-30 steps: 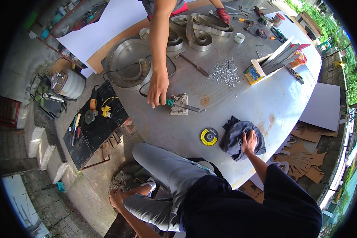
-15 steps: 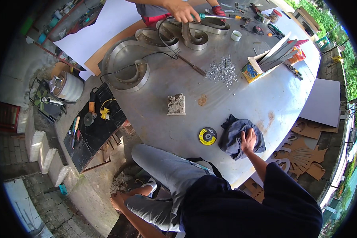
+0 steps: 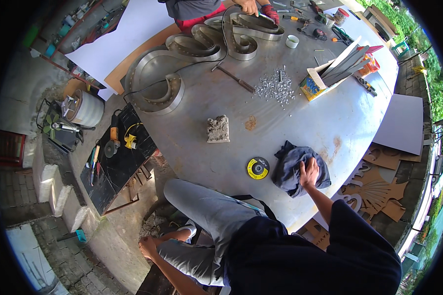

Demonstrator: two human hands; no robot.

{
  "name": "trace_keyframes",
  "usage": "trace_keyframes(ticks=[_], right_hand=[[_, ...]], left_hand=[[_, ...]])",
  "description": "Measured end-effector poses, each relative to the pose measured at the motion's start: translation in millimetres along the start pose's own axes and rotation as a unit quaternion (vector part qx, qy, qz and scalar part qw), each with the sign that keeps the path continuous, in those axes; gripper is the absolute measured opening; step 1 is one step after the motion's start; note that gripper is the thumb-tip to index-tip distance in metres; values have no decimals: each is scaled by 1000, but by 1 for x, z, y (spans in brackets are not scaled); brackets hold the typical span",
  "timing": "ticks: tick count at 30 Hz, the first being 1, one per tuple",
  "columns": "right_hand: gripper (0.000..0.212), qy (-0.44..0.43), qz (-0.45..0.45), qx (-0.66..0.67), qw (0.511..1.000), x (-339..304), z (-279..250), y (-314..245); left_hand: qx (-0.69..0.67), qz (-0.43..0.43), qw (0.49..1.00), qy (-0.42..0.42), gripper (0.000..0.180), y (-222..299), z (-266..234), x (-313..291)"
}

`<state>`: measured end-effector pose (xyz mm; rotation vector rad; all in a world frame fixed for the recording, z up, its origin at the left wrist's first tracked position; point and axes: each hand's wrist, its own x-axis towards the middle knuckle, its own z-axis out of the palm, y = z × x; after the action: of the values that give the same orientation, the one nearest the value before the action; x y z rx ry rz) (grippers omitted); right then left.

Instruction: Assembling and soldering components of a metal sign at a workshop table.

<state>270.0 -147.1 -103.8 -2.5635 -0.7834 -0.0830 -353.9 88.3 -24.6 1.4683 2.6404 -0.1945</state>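
My right hand (image 3: 309, 173) lies on a bunched dark grey cloth (image 3: 293, 169), fingers loosely spread over its top. The cloth rests on the metal tabletop (image 3: 197, 147), near its right edge. Just left of it lies a black and yellow grinding disc (image 3: 258, 168). My left hand (image 3: 147, 247) is down by my bent knee, off the table; its fingers are too small and partly hidden to read. A rough pale block (image 3: 218, 129) sits farther in on the table.
Bent metal strip shapes (image 3: 174, 93) stand at the far left, where another person's hand (image 3: 247, 7) works. Small shiny metal pieces (image 3: 275, 88), a screwdriver-like tool (image 3: 237, 81) and a box of strips (image 3: 314, 84) lie beyond. An angle grinder (image 3: 113, 140) is on a low black surface.
The other person's bare hand, with the green-handled tool it held, has moved back toward the far edge. My own hands and the cloth are practically unchanged.
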Motion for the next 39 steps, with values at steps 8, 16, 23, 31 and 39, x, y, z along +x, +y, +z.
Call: trace_keyframes(ticks=[8,16,23,31,39], right_hand=[[36,-17,9,2,1000,1,0,1],[36,-27,15,9,999,2,0,1],[36,-25,12,7,1000,2,-1,1],[36,-32,21,2,999,2,-3,-3],[35,-33,20,0,999,2,-2,-1]], left_hand=[[9,6,1000,6,29,2,1,0],[5,2,1000,1,30,2,-1,-1],[2,3,1000,-3,29,2,0,-1],[11,1,1000,12,28,3,1,-1],[6,5,1000,7,28,7,-2,-4]])
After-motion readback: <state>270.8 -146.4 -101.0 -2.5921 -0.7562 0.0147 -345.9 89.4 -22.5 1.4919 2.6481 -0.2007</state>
